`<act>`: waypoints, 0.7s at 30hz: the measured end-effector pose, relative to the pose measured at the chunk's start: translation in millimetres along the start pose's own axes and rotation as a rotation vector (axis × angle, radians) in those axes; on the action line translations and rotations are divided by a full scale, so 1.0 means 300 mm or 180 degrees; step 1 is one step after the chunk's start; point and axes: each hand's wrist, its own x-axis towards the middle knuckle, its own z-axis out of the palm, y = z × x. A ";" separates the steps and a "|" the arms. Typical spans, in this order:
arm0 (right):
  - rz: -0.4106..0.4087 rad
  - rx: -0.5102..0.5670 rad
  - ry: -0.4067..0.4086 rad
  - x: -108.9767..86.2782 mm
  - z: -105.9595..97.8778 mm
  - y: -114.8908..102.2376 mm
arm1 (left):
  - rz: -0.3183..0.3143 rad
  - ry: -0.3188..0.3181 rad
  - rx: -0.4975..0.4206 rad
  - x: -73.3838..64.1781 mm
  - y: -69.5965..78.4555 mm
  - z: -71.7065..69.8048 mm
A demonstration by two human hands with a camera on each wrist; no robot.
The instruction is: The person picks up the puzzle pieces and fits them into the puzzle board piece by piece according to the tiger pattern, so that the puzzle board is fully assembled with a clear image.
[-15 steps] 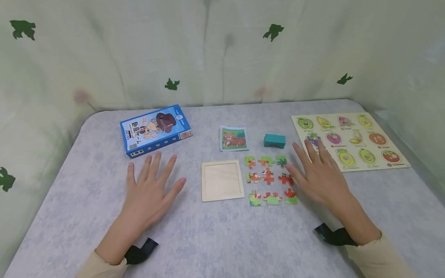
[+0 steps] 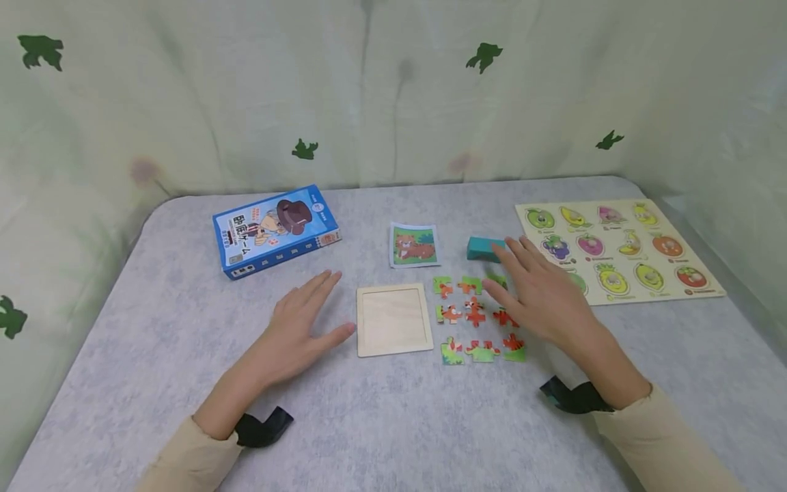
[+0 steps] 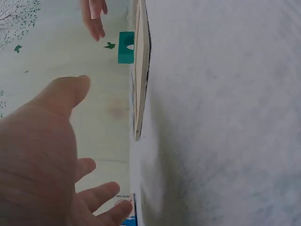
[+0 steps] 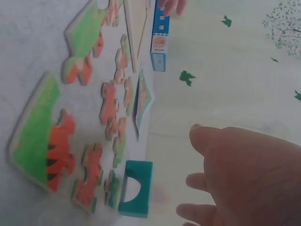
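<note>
The left hand (image 2: 292, 338), fingers extended, hovers beside the wooden puzzle tray (image 2: 395, 320). Right of it lie jigsaw pieces (image 2: 474, 312); beyond, the teal block (image 2: 482, 249) shows its arched cutout only to the wrist cameras. The right hand (image 2: 547, 297) hovers, fingers outstretched.

Left hand (image 2: 293, 337), right hand (image 2: 544, 294) hover (outstretched)

Teal block (image 2: 482, 249): right end was hidden by the right hand (image 2: 544, 294) in the head view.
Fruit board (image 2: 670, 285): lower left was covered too.
Wooden frame (image 3: 143, 56): ran off the left wrist view's top.
Blue box (image 2: 277, 232): ran off that view's bottom.
</note>
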 end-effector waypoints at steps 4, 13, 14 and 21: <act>-0.0171 0.0080 0.0019 0.031 0.002 -0.019 | 0.0126 -0.0151 -0.0330 0.014 -0.018 0.012; -0.0412 0.0418 -0.0118 0.097 -0.005 -0.071 | 0.0461 -0.0367 -0.0281 0.044 -0.032 0.035; -0.0423 0.0450 -0.0159 0.105 -0.006 -0.073 | 0.0506 -0.0387 -0.0233 0.047 -0.031 0.037; -0.0449 0.0754 -0.0535 0.167 -0.026 -0.087 | 0.0656 -0.0405 -0.0131 0.065 -0.033 0.043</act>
